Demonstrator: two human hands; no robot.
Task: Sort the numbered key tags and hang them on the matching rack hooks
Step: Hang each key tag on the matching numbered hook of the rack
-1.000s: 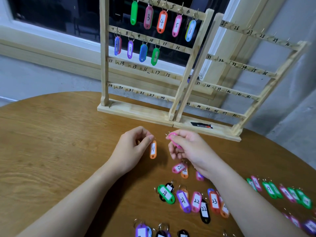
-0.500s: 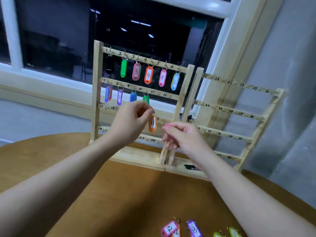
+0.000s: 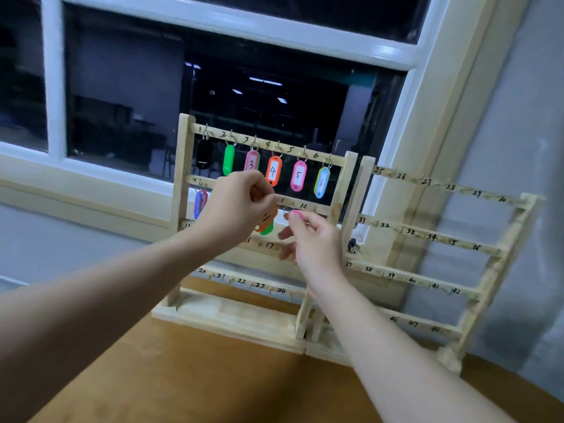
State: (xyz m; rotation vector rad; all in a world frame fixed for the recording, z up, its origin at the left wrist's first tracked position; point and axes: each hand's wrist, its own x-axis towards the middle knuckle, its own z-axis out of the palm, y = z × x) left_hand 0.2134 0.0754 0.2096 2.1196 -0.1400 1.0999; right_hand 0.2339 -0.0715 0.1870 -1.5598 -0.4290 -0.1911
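Before the dark window (image 3: 122,96), both hands have risen to the rack (image 3: 351,190)'s 11-12 rail: left hand (image 3: 238,206) pinching the orange tag (image 3: 265,221), right hand (image 3: 314,239) pinching the pink tag (image 3: 296,214).

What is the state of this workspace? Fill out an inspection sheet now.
Surface: brown wooden table, bare where it shows.
Job's things: left rack has tags on its top six hooks, including orange tag 4 and pink tag 5; right rack hooks bare.
Clutter: small dark object between the racks; cannot tell what.
Hands: left hand pinches an orange tag at the second rail; right hand pinches a pink tag near hook 12.
Cables: nothing seen.
Surroundings: dark window, grey wall.
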